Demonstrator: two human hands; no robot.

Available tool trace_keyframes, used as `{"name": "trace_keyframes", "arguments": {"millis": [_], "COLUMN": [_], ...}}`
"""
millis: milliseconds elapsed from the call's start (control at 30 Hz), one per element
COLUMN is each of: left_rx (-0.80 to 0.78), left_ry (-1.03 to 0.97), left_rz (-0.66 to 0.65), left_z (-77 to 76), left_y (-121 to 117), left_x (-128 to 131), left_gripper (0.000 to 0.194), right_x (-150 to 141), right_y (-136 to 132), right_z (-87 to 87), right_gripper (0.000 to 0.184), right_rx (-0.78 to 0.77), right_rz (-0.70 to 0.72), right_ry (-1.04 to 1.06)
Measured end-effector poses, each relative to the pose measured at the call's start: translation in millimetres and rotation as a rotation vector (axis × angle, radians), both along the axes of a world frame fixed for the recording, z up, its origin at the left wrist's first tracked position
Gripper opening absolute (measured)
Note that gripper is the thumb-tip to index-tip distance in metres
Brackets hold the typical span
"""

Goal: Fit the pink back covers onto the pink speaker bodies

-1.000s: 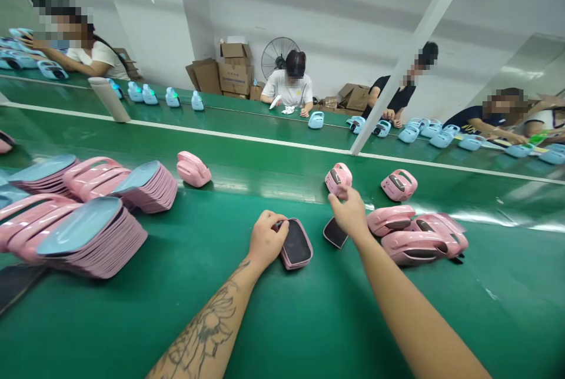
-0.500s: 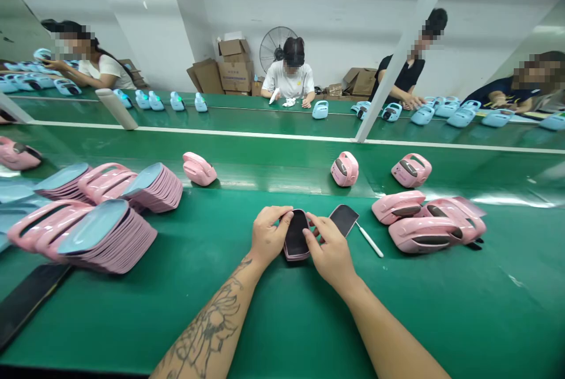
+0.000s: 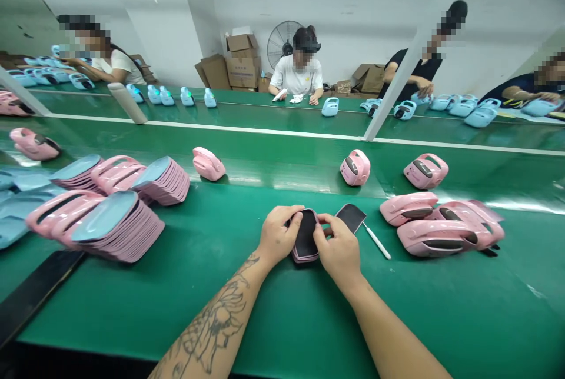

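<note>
In front of me a small stack of pink panels (image 3: 306, 259) lies on the green table, with a black pad (image 3: 306, 238) in the top one. My left hand (image 3: 279, 234) grips its left edge, thumb at the upper rim. On the right edge, the fingers and thumb of my right hand (image 3: 339, 248) pinch the same panel. Just beyond my right hand lies a dark rounded sheet (image 3: 352, 217). A white pen-like tool (image 3: 378, 242) rests beside it. Fingertips are partly hidden behind the stack.
Pink handled housings (image 3: 436, 235) lie together at right. A tall stack of pink panels with a light blue top (image 3: 119, 232) stands at left near a black strip (image 3: 37, 291). Several single housings (image 3: 209, 163) sit farther back. Across a white rail (image 3: 247, 130), co-workers (image 3: 296, 73) handle blue housings.
The view has shifted a little, so most things appear farther right. Both hands keep hold of the panel with little visible movement. At far right, a co-worker's hand is now on a blue housing.
</note>
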State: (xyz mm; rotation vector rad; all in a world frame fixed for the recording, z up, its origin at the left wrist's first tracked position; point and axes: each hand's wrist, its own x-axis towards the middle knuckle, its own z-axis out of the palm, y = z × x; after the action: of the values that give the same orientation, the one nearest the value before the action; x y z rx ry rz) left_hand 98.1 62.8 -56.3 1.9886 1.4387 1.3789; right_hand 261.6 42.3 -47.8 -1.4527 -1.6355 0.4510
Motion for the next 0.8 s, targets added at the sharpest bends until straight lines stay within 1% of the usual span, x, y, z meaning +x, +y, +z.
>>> {"name": "trace_keyframes", "arguments": {"millis": [100,200,333,600,667,733,800], "left_rx": [0.024,0.038,0.014,0.078,0.094,0.124,0.159], "left_ry": [-0.029,-0.061,-0.055,0.076,0.099,0.108,0.084], "left_rz": [0.000,0.025,0.006,0.043,0.045,0.037,0.047], "left_z": [-0.7,-1.5,-2.4,-7.1,-7.3,-7.4,-7.7], "left_y": [0,-2,-3,-2,-2,-1,-1], "left_x": [1,3,4,4,4,4,4], "left_gripper": [0.025,0.027,0.026,0.025,0.025,0.025,0.025], "right_x": [-1,-2,-1,-1,-1,-2,-3], "right_y": [1,2,2,3,4,3,2], "right_z": [-0.9,-2.4,-4.4,-13.6,-13.7,-11.7,-7.6], "right_gripper": [0.019,0.021,0.022,0.024,0.025,0.024,0.022], "right_rx": [0.055,0.059,0.062,0.170,0.175,0.157,0.133], "right_rz": [0.007,0.011,0.001,-0.103,-0.128,-0.144,-0.145], "right_ry": [-0.006,-0.010,-0.042,-0.290,-0.340,-0.340,-0.284]}}
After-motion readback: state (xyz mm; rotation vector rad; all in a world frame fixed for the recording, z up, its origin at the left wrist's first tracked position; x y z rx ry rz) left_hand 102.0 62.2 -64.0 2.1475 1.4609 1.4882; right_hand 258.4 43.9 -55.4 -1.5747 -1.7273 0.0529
